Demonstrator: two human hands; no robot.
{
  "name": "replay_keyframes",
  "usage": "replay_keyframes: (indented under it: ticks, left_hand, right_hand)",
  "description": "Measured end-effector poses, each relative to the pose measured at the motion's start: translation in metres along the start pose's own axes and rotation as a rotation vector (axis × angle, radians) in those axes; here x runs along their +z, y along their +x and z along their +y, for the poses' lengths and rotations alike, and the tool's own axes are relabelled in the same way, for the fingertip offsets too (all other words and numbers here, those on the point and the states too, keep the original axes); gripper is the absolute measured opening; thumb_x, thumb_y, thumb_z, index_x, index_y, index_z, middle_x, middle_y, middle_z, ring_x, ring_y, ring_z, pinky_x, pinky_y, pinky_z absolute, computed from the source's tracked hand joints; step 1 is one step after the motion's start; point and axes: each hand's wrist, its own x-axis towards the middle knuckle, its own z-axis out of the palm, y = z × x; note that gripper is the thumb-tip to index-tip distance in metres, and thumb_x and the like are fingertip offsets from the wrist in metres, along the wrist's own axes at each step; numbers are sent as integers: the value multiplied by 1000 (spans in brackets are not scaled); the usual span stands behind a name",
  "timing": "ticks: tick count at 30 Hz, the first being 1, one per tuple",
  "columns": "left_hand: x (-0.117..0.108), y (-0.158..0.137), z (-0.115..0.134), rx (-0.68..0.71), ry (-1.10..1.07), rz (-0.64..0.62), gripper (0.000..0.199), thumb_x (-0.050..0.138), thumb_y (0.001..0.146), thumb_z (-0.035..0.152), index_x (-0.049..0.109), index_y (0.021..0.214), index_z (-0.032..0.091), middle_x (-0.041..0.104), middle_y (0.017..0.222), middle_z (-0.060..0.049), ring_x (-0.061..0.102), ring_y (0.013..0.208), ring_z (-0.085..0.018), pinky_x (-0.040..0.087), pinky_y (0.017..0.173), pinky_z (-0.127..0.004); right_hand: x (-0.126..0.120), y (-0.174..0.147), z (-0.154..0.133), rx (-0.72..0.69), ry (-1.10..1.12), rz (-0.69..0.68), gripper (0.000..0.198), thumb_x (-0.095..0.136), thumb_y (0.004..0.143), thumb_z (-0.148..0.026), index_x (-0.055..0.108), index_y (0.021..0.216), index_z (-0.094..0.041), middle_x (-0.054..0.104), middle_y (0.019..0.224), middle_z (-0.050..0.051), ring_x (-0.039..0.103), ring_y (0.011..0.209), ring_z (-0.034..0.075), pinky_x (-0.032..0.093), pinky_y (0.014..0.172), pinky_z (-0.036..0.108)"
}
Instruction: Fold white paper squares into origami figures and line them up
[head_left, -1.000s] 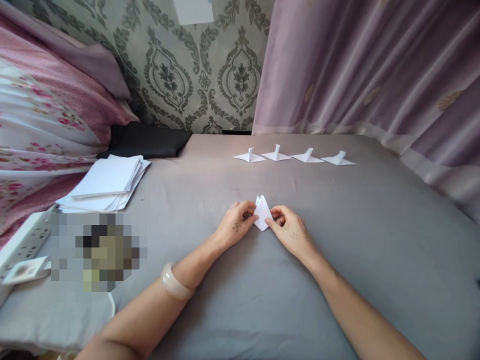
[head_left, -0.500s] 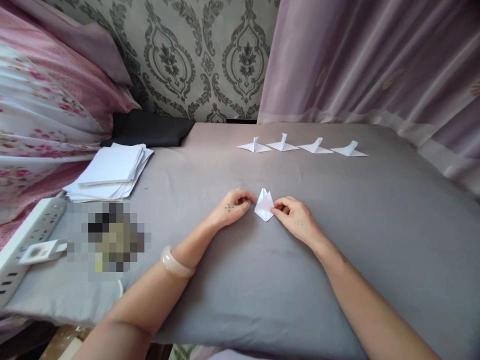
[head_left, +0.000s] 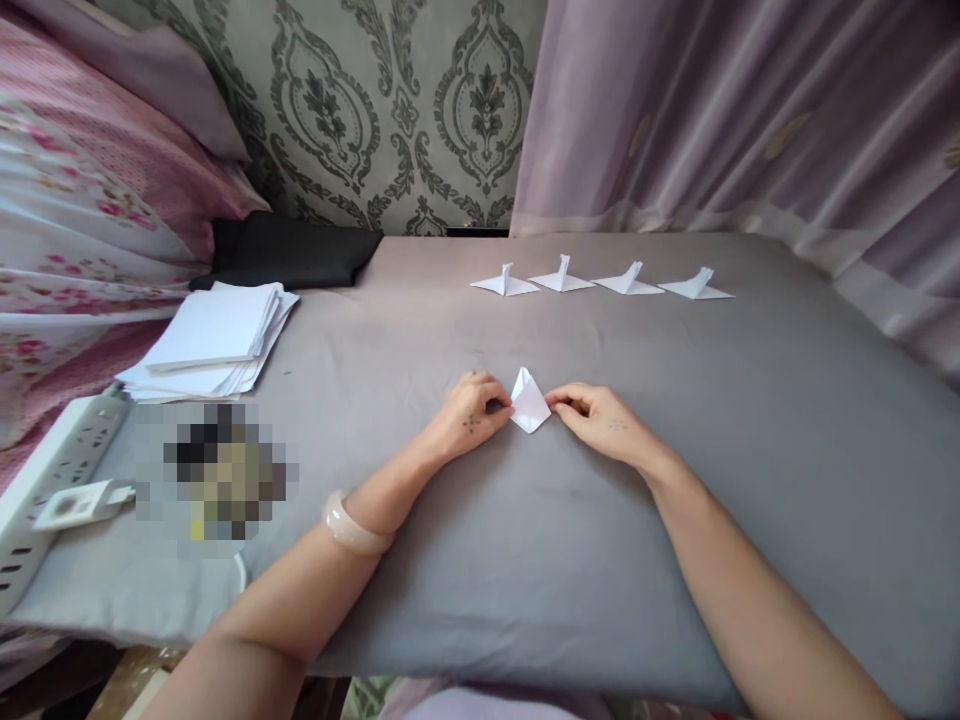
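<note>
Grey cloth edges patterned wall, roomy rightward; left hand pinches folded paper; right hand curls alongside (hold unclear).

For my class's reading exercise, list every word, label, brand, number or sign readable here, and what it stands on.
None can be read.
White plug at the power strip: grey marking, too small and blurred.
Left hand and right hand: small dots, no letters.
Folded paper: no writing visible.

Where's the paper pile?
In the head view, the paper pile is on the left, between the black item farther back and the white power strip nearer.
</note>
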Motion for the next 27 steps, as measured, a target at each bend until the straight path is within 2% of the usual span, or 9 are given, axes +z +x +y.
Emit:
replay_keyframes:
  ticks: [3, 7, 16, 27]
  left_hand:
    - [0, -1, 3, -11, 20, -1, 7, 63, 82, 19, 69, 82, 17, 66, 91, -7, 56, 89, -21, 45, 84, -34]
    - [0, -2, 3, 8, 34, 6, 7, 62, 82, 20, 69, 82, 18, 66, 91, -6, 56, 89, -21, 46, 84, -34]
    - [1, -1, -6, 65, 22, -7, 10, 60, 85, 21, 70, 85, 19, 66, 92, -6, 56, 90, -21, 47, 82, -33]
    - [-4, -1, -15, 263, 63, -93, 25, 45, 96, 25, 70, 94, 18, 66, 98, -9, 58, 93, -19, 47, 86, -32]
  right_hand:
    - [-2, -1, 1, 70, 53, -7, 25, 51, 82, -27, 70, 97, -23, 70, 83, 1, 61, 71, 15, 45, 69, 28]
    - [1, -2, -2, 41, -16, 39, 18, 58, 79, -32, 70, 88, -22, 66, 78, 0, 56, 65, 13, 43, 64, 27]
    - [4, -4, -3, -48, -121, 23, 14, 55, 84, -29, 67, 86, -23, 61, 88, 0, 52, 66, 11, 41, 65, 26]
    - [5, -14, -9, -183, -238, 30, 22, 45, 93, -25, 66, 94, -24, 62, 96, 4, 57, 74, 14, 43, 71, 28]
